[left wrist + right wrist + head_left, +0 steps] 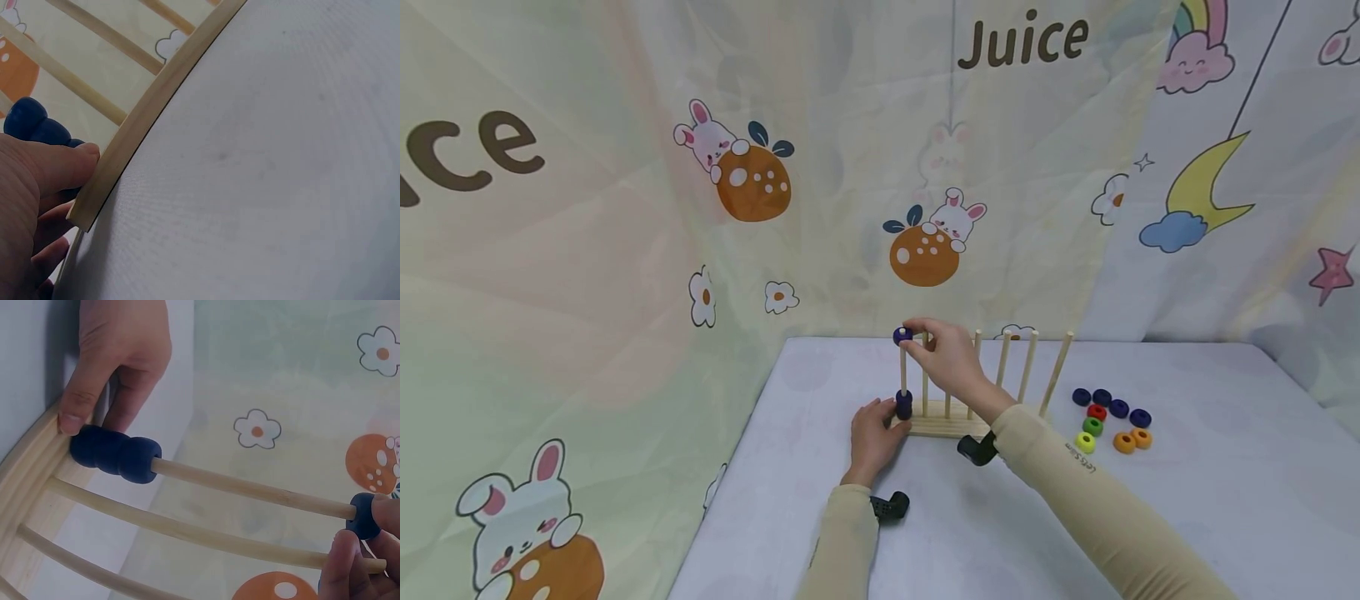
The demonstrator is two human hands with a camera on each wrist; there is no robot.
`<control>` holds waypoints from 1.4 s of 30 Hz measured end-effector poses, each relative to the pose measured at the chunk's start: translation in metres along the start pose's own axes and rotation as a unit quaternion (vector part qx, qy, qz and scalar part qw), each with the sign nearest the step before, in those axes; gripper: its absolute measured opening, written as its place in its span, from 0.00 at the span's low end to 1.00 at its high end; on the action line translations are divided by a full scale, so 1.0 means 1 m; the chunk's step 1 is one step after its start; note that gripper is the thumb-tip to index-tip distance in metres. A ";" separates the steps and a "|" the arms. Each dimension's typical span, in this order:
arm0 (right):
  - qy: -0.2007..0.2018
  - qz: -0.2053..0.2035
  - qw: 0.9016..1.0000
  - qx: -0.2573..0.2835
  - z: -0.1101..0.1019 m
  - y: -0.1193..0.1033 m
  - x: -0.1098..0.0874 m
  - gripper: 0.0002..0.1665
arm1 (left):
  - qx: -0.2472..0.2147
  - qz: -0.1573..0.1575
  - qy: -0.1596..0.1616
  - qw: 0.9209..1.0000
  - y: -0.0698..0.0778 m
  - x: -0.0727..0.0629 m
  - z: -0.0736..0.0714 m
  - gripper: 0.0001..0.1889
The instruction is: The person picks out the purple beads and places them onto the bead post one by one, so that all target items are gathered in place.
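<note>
A wooden peg rack (936, 427) stands on the table, with a row of upright pegs along its base. Dark blue beads (115, 451) are stacked at the foot of its leftmost peg. My left hand (872, 437) grips that end of the base, thumb (72, 164) on the near side beside the stack and the other fingers partly hidden behind. Up at the top of the same peg, my right hand (951, 358) pinches another blue bead (364, 515) between thumb and fingers. The peg's tip sits in this bead's hole.
Loose beads lie on the table right of the rack: several blue ones (1118, 408), a red one (1097, 412), a green one (1092, 427), a yellow one (1085, 442) and two orange ones (1124, 442). A printed cloth (850, 167) hangs behind the table.
</note>
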State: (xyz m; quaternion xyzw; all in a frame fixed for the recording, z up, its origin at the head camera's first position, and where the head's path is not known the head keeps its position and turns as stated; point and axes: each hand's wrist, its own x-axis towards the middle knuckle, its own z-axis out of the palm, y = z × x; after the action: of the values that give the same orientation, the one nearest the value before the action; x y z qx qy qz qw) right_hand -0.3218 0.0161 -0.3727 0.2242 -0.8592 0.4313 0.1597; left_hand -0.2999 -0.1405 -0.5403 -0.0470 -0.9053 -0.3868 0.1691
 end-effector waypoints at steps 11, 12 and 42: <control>0.003 -0.005 1.000 -0.015 0.002 0.003 -0.002 0.18 | -0.001 -0.007 -0.004 1.000 0.001 -0.001 -0.001 0.24; 0.002 -0.005 1.000 -0.016 0.002 0.003 -0.002 0.18 | -0.002 -0.008 -0.004 1.000 0.001 -0.001 -0.001 0.24; 0.071 -0.064 0.991 0.093 -0.026 -0.004 -0.016 0.11 | 0.006 -0.010 -0.005 1.000 0.000 0.001 0.001 0.24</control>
State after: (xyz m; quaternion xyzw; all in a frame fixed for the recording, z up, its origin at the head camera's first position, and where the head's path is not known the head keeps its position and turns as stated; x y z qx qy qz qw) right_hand -0.3043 0.0389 -0.3621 0.2617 -0.7857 0.5131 0.2256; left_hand -0.3010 -0.1397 -0.5408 -0.0386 -0.9089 -0.3827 0.1608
